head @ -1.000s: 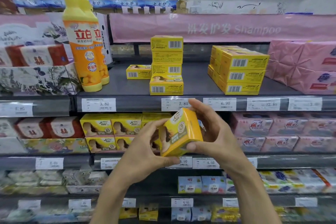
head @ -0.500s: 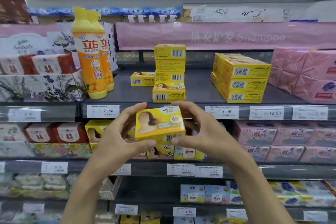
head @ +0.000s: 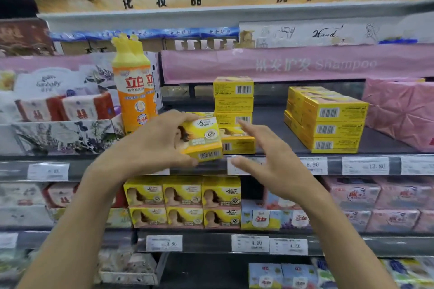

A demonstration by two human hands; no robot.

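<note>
My left hand grips a small yellow soap box with a woman's picture on its face, thumb below and fingers on top, at the front edge of the grey upper shelf. My right hand is just to the right of the box, fingers straight and spread, not touching it. Right behind the held box stands a stack of the same yellow boxes, with one more lying at its foot.
A second pile of yellow boxes sits to the right, pink packs beyond it. Two orange detergent bottles stand to the left. More yellow boxes fill the shelf below. Price tags line the shelf edges.
My right hand has let go of the box and opened. My left hand has carried the box up and to the right, to the upper shelf's edge. The camera has tilted upward.
</note>
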